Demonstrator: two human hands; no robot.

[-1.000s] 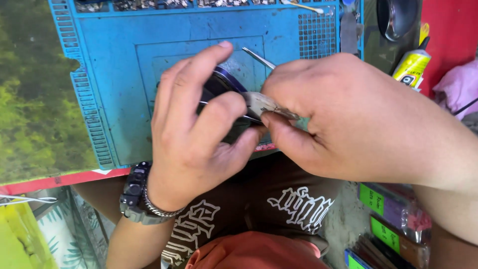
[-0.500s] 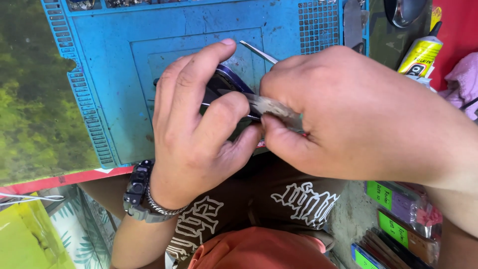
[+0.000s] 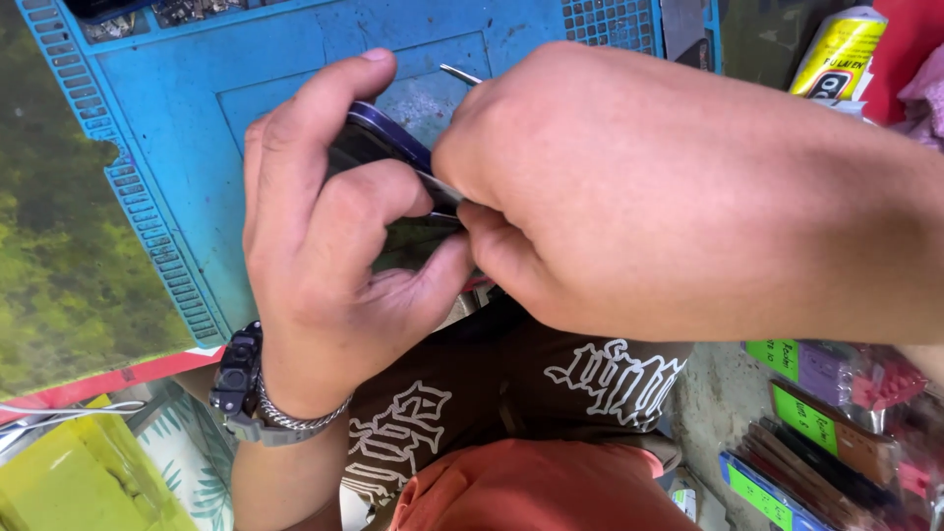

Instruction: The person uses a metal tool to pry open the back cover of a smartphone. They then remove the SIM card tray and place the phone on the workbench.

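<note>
Prying was underway: left hand [image 3: 324, 256] gripped the phone [image 3: 388, 138], right hand [image 3: 590, 187] pinched a tool [image 3: 459, 74]; steady leverage seemed needed next.

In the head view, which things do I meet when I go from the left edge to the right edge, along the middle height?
Green mossy surface → blue work mat → left hand → dark device with blue edge → right hand, holding a thin metal tool.
</note>
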